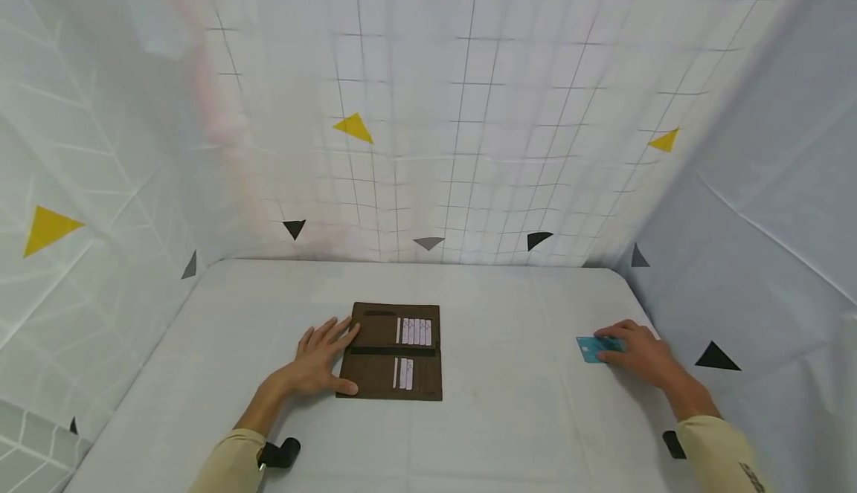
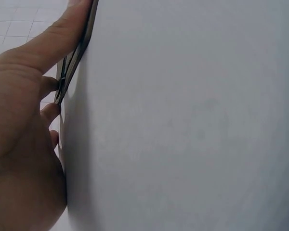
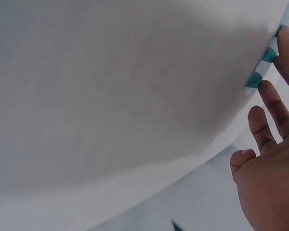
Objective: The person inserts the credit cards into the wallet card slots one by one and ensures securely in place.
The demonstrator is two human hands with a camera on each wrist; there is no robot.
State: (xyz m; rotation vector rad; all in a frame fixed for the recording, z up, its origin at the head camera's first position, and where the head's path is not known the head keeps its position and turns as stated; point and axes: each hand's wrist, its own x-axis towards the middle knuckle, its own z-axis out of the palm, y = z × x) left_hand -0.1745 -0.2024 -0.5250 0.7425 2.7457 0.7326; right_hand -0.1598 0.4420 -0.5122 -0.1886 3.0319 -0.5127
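Observation:
An unfolded brown wallet (image 1: 422,374) lies on the white table, with pale cards (image 1: 416,332) in slots on both halves. My left hand (image 1: 318,363) rests at its left side, fingers spread, the thumb on the lower half and the fingertips on the upper edge. In the left wrist view the wallet (image 2: 79,50) shows edge-on under the thumb. Far to the right, my right hand (image 1: 636,348) pinches a blue card (image 1: 589,349) between thumb and fingers, close over the table. In the right wrist view the card (image 3: 262,67) is seen along its striped face, partly hidden by fingers.
The white table (image 1: 495,433) has rounded far corners and stands among white cloth walls. The back wall (image 1: 428,166) bears grid lines and yellow, black and grey triangles. A side wall (image 1: 756,255) rises close beyond my right hand.

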